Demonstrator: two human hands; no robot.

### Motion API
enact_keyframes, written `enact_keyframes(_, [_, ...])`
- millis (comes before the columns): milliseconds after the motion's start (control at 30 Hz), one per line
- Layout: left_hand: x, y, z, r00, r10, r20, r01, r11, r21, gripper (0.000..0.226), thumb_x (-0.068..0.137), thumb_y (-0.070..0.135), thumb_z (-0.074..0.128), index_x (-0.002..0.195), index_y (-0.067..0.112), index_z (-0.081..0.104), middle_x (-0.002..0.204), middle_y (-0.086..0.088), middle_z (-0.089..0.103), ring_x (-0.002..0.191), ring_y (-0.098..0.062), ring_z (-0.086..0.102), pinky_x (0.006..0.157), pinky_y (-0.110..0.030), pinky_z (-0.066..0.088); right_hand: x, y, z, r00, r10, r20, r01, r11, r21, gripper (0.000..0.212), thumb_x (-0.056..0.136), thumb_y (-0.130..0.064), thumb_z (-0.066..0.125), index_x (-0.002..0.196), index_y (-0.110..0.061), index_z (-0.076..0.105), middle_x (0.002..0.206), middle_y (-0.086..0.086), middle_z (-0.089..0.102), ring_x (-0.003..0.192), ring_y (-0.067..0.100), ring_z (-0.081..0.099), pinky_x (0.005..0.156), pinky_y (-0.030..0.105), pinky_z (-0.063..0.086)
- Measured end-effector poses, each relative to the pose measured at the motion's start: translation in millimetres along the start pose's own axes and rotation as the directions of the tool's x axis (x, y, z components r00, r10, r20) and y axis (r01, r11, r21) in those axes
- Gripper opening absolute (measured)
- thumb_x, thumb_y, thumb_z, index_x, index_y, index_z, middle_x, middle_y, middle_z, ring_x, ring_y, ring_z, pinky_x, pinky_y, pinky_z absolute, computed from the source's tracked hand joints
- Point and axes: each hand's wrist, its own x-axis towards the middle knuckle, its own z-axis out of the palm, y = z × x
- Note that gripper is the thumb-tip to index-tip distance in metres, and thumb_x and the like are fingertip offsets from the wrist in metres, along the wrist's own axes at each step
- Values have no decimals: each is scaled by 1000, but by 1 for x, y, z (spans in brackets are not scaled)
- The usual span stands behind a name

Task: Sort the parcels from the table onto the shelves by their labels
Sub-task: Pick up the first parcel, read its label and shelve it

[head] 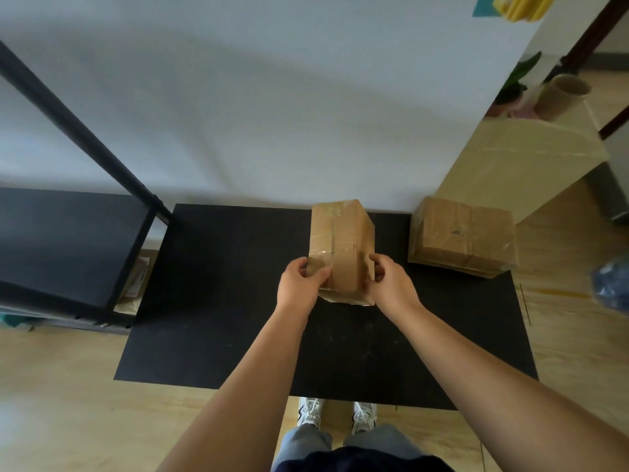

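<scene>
- A tall brown parcel, sealed with clear tape, is seen just right of the frame centre, standing on the black tabletop.
- The parcel is gripped from both sides near its lower, nearer end. The left hand is pressed against the left face, with the thumb laid across the front. The right hand is pressed against the right face, fingers curled round the edge.
- Whether the parcel's base rests fully on the tabletop or is raised slightly cannot be told.
- No label is legible on the visible faces.
- A second parcel, wider and lower, is seen at the right of the frame, lying at the far right corner of the tabletop, apart from the held one.
- A black shelf with a dark metal upright is located at the left of the frame, just beside the tabletop's left edge. A flat brown package is partly visible on a lower level beneath it.
- A large cardboard box is seen at upper right, beyond the second parcel, with a cardboard tube on it.
- White shoes are visible on the wooden floor at the bottom centre.
</scene>
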Motion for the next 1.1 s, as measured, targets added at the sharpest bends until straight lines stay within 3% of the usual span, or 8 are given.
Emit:
enact_keyframes(100, [-2, 0, 7, 1000, 11, 2, -11, 1000, 15, 46, 101, 21, 57, 146, 14, 50, 139, -6, 60, 124, -22, 59, 91, -28, 45, -6, -1, -5, 999, -12, -34, 15, 997, 75, 40, 103, -18, 50, 143, -19, 51, 134, 5, 62, 114, 20, 61, 90, 32, 51])
enact_keyframes(267, [0, -6, 13, 1000, 25, 4, -26, 998, 55, 37, 104, 15, 50, 140, 14, 59, 132, -5, 65, 117, -20, 62, 87, -27, 47, -16, 4, -4, 998, 53, -42, -46, 986, 161, 43, 106, -28, 43, 148, -19, 46, 141, 5, 58, 127, 23, 57, 97, 34, 50])
enact_keyframes(333, [0, -9, 14, 1000, 9, 0, -9, 999, 38, 33, 105, 15, 46, 132, 16, 65, 121, -3, 69, 106, -18, 64, 83, -29, 52, -19, 7, -1, 996, 81, -30, -74, 980, 186, 46, 105, -31, 45, 149, -17, 44, 141, 7, 57, 127, 25, 58, 101, 39, 52])
enact_keyframes(467, [2, -14, 10, 998, -12, -62, 11, 1000, -11, 29, 103, 15, 48, 121, 18, 71, 95, 5, 69, 84, -12, 63, 80, -33, 56, -21, 8, 4, 996, 86, 24, -89, 978, 188, 47, 105, -26, 46, 151, -17, 43, 141, 7, 58, 122, 24, 60, 89, 31, 51])
enact_keyframes(633, [4, -10, -4, 986, 25, -164, -27, 1000, -10, 24, 100, 14, 54, 113, 19, 74, 99, 4, 71, 82, -9, 63, 69, -24, 52, -16, -3, 13, 994, 80, 80, -94, 975, 199, 47, 105, -25, 45, 151, -16, 44, 143, 7, 57, 128, 25, 57, 106, 41, 49])
enact_keyframes(800, [6, -9, -10, 982, 59, -182, -54, 998, 35, 19, 99, 18, 58, 110, 19, 73, 102, 2, 70, 86, -12, 63, 65, -22, 50, -14, -6, 19, 992, 85, 97, -102, 978, 184, 47, 105, -23, 46, 151, -15, 42, 140, 8, 59, 124, 24, 59, 100, 36, 49])
enact_keyframes(933, [11, -18, -10, 987, 17, -160, -13, 1000, 25, 26, 99, 22, 58, 122, 18, 70, 108, 2, 68, 96, -15, 63, 74, -27, 53, -15, -4, 18, 999, 39, 21, -41, 991, 130, 54, 103, -25, 53, 154, -18, 37, 137, 8, 59, 122, 25, 61, 96, 34, 51])
enact_keyframes(1100, [16, -24, -11, 992, -129, -10, 130, 988, 81, 78, 92, 47, 64, 157, 21, 31, 159, -8, 37, 141, -29, 42, 98, -37, 41, -16, 3, 12, 993, -42, -114, 38, 999, -32, 51, 101, -19, 56, 150, -22, 43, 140, 6, 58, 124, 23, 60, 95, 33, 51])
